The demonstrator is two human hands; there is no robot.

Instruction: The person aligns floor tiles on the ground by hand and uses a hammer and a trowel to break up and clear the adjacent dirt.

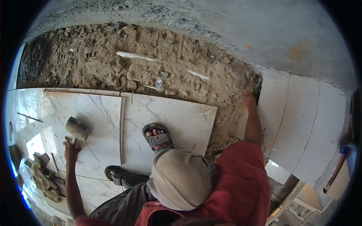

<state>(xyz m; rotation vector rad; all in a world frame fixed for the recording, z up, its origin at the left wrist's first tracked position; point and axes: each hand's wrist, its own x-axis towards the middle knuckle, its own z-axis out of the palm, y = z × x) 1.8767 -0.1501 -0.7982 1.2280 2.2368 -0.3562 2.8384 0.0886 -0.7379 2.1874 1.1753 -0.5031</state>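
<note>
My left hand (71, 152) is at the handle of a rubber mallet (78, 129), fingers about it. The mallet's dark head rests on a white marble-patterned tile (100, 128). My right arm stretches forward to the right, and my right hand (249, 100) is low over the rough sandy bed (222, 84), beside the edge of the laid white tiles (273, 90). Its fingers are blurred, and whether they hold anything does not show. I squat with sandalled feet (156, 136) on the large tiles; a grey-clad knee (181, 179) covers the lower middle.
A grey wall (241, 22) bounds the far side. White strips (135, 56), stones (131, 84) and a crumpled clear scrap (158, 83) lie on the sand. A brown cloth (44, 180) is at the left. Wooden pieces (286, 203) and a blue item (350, 158) stand at the right.
</note>
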